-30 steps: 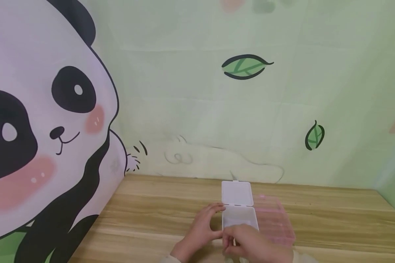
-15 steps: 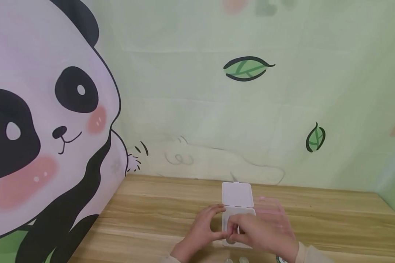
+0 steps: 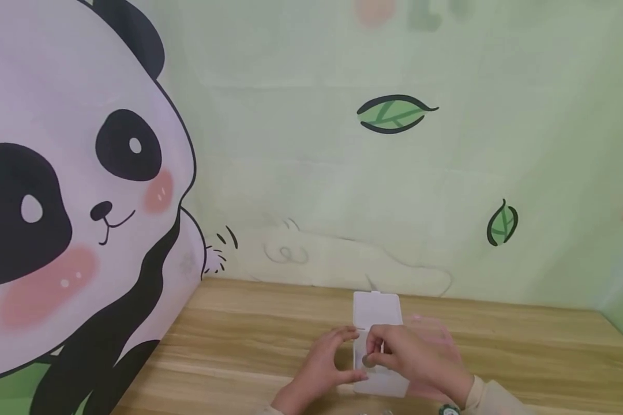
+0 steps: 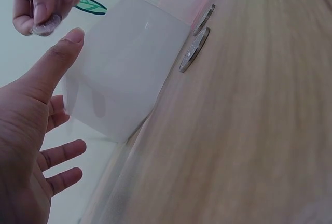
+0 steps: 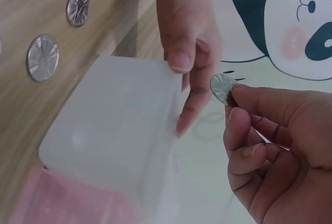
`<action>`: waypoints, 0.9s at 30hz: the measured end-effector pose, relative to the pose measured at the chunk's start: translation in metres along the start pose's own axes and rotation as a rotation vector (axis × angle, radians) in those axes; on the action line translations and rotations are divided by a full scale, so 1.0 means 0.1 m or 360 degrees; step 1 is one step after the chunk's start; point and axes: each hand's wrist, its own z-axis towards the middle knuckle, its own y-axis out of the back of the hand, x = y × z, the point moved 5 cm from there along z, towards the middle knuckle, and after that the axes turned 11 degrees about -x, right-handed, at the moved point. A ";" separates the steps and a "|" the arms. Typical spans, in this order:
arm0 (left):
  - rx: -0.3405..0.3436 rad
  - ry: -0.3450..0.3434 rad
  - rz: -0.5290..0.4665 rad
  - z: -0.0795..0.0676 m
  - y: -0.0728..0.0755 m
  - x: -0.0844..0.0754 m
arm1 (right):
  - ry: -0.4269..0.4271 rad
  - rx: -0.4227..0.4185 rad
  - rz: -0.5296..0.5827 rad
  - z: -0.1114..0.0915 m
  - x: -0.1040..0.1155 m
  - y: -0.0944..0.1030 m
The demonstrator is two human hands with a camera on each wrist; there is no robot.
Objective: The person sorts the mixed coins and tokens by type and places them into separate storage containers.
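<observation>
The right hand point(image 3: 405, 353) pinches a coin point(image 5: 220, 87), apparently over the lower-centre white box point(image 3: 380, 384). The left hand point(image 3: 319, 364) has fingers spread wide.

Head view forward-down, wrist views close, sharing white box point(image 5: 111, 115)

1. Right sleeve point(image 3: 495, 399): pale cream cloth, plain, reaching to the wrist; it lies between 4 and 5 o'clock in the head view.
2. Right cuff point(image 3: 476, 392): a narrow band in much the same cream, ending the sleeve, with a faint line parting it from the wider cloth behind.
3. Left sleeve point(image 3: 269, 410): just a small pale edge shows, near 6 o'clock in the head view; too little to tell its detail.
4. Left hand point(image 4: 23, 115): bare, at 9 o'clock in the left wrist view; short, rounded thumbnail point(image 4: 75, 35).
5. Right hand point(image 5: 298, 154): bare, at 4 o'clock in the right wrist view; creased finger joints.
</observation>
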 end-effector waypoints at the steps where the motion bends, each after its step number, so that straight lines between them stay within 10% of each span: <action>1: 0.0002 -0.0002 -0.0002 -0.01 -0.01 0.00 | 0.0008 -0.0012 0.0003 0.00 -0.01 -0.01; 27: -0.0004 -0.0009 0.0032 -0.02 0.00 0.00 | 0.0070 -0.0007 -0.0382 0.13 -0.36 -0.35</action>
